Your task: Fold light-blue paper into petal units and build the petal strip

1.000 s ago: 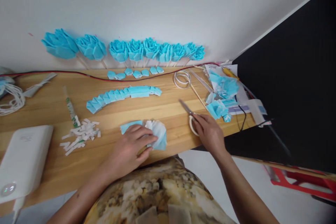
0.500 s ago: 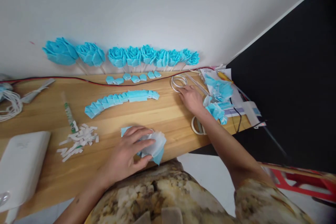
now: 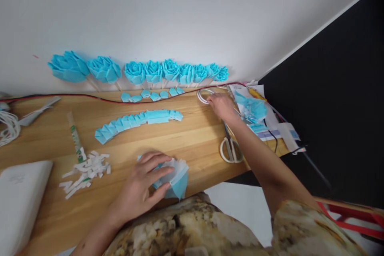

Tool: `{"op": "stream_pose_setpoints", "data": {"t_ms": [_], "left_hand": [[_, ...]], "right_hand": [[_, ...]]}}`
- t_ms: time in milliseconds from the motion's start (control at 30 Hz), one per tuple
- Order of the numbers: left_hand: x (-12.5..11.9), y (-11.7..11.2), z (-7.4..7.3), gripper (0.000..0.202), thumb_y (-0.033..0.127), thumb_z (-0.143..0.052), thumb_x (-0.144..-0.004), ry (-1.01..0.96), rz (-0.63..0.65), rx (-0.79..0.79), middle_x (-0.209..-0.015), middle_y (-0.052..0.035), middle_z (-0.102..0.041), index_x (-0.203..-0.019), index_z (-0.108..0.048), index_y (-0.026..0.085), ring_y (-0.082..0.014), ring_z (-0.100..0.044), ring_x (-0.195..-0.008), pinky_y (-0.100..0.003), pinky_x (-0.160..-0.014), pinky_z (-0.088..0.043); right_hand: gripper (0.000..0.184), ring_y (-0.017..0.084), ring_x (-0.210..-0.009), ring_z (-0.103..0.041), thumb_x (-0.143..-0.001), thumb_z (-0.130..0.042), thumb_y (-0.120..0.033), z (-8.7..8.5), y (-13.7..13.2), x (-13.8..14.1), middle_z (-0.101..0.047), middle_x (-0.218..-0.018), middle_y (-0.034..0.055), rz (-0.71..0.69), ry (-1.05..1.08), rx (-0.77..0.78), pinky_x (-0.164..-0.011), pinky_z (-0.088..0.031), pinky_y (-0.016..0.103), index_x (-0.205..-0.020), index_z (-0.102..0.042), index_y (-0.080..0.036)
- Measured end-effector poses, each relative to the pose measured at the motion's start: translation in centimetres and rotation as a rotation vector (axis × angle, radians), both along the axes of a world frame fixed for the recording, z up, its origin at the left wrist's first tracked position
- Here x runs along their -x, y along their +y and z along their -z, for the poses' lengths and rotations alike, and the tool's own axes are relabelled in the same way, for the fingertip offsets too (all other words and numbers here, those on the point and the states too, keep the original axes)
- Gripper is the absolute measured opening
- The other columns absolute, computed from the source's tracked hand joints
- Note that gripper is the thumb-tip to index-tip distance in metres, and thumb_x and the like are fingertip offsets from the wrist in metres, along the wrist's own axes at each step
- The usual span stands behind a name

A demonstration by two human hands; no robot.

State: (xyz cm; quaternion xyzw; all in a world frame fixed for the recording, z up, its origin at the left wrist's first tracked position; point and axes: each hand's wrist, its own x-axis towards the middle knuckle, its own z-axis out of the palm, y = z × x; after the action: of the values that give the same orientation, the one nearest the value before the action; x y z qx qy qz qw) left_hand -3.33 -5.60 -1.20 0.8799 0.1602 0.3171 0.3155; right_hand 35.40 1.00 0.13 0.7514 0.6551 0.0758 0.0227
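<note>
My left hand (image 3: pixel 144 184) rests over a small pile of blue and whitish paper pieces (image 3: pixel 180 186) near the table's front edge. Its fingers are spread, thumb apart, with the fingertips on the whitish piece. Further back on the right, my right hand (image 3: pixel 222 106) has its fingers curled at the right side of a white ring-shaped roll (image 3: pixel 201 97); the fingers hide part of the ring. White-handled scissors (image 3: pixel 230 152) lie beside my right forearm. A curved row of overlapping folded blue paper pieces (image 3: pixel 135 122) lies in mid-table.
Blue paper flowers (image 3: pixel 171 70) on sticks lean against the wall. Small blue folded pieces (image 3: pixel 155 96) lie below them, near a red-black cable (image 3: pixel 108 101). Blue scraps (image 3: pixel 252 108) lie on papers at right. White paper strips (image 3: pixel 90 168) and a white box-like device (image 3: pixel 22 200) are left.
My right hand has shifted slightly right and its fingers have curled in at the ring. The scissors show more fully. My left hand stays on the paper; the camera view has tilted slightly.
</note>
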Motion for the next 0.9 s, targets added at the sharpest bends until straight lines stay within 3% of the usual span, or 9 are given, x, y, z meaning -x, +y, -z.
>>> {"op": "stream_pose_setpoints", "data": {"t_ms": [100, 200, 300, 500, 667, 800, 900], "left_hand": [[0.0, 0.0, 0.1, 0.030, 0.015, -0.060, -0.090, 0.004, -0.013, -0.012, -0.125, -0.0103, -0.067, -0.119, -0.062, 0.024, -0.0265, -0.059, -0.117, -0.048, -0.097, -0.050], [0.1, -0.1, -0.1, 0.031, 0.015, -0.060, -0.090, 0.011, -0.019, -0.014, -0.125, -0.0102, -0.067, -0.119, -0.063, 0.024, -0.0267, -0.059, -0.117, -0.047, -0.096, -0.051], [0.1, -0.2, -0.1, 0.031, 0.014, -0.060, -0.090, 0.010, -0.008, -0.013, -0.126, -0.0103, -0.067, -0.120, -0.063, 0.024, -0.0263, -0.058, -0.118, -0.046, -0.096, -0.051], [0.1, -0.2, 0.1, 0.031, 0.011, -0.061, -0.090, -0.002, -0.008, -0.011, -0.126, -0.0099, -0.066, -0.118, -0.062, 0.023, -0.0254, -0.058, -0.118, -0.046, -0.098, -0.049], [0.1, -0.2, 0.1, 0.029, 0.011, -0.061, -0.090, -0.003, -0.016, -0.002, -0.124, -0.0099, -0.067, -0.117, -0.063, 0.022, -0.0250, -0.058, -0.116, -0.046, -0.098, -0.049], [0.1, -0.2, 0.0, 0.028, 0.011, -0.060, -0.091, 0.005, -0.008, 0.009, -0.123, -0.0101, -0.068, -0.116, -0.064, 0.021, -0.0250, -0.059, -0.115, -0.046, -0.098, -0.049], [0.0, -0.2, -0.1, 0.028, 0.012, -0.061, -0.090, 0.005, -0.009, 0.004, -0.123, -0.0099, -0.068, -0.116, -0.064, 0.022, -0.0254, -0.059, -0.115, -0.046, -0.097, -0.049]], "right_hand": [[0.030, 0.025, -0.105, -0.063, -0.098, -0.044, -0.024, -0.4, -0.2, -0.9, -0.073, -0.111, 0.0128, -0.005, 0.028, -0.043, -0.088, -0.044, 0.033, -0.107, -0.071, -0.016], [0.034, 0.025, -0.105, -0.065, -0.100, -0.040, -0.027, -1.0, -1.3, -2.0, -0.073, -0.115, 0.0121, 0.082, 0.082, -0.081, -0.087, -0.046, 0.033, -0.119, -0.066, -0.017], [0.038, 0.027, -0.097, -0.069, -0.096, -0.048, -0.033, -0.9, -2.5, -2.5, -0.076, -0.107, 0.0106, 0.206, 0.094, 0.044, -0.078, -0.049, 0.033, -0.129, -0.060, -0.020], [0.059, 0.030, -0.092, -0.071, -0.086, -0.052, -0.017, -0.2, -3.4, -2.3, -0.076, -0.104, 0.0132, 0.274, 0.074, 0.125, -0.075, -0.050, 0.035, -0.144, -0.047, -0.017], [0.051, 0.029, -0.100, -0.070, -0.089, -0.049, -0.018, -2.6, -3.5, -2.7, -0.075, -0.112, 0.0122, 0.273, 0.012, 0.162, -0.077, -0.050, 0.034, -0.140, -0.052, -0.020], [0.035, 0.032, -0.098, -0.070, -0.091, -0.050, -0.020, -5.5, -4.0, -3.0, -0.076, -0.108, 0.0163, 0.268, -0.080, 0.232, -0.077, -0.048, 0.037, -0.120, -0.069, -0.019], [0.028, 0.028, -0.098, -0.070, -0.090, -0.053, -0.022, -6.8, -4.4, -2.4, -0.078, -0.108, 0.0093, 0.131, -0.013, 0.272, -0.078, -0.047, 0.034, -0.107, -0.075, -0.024]]}}
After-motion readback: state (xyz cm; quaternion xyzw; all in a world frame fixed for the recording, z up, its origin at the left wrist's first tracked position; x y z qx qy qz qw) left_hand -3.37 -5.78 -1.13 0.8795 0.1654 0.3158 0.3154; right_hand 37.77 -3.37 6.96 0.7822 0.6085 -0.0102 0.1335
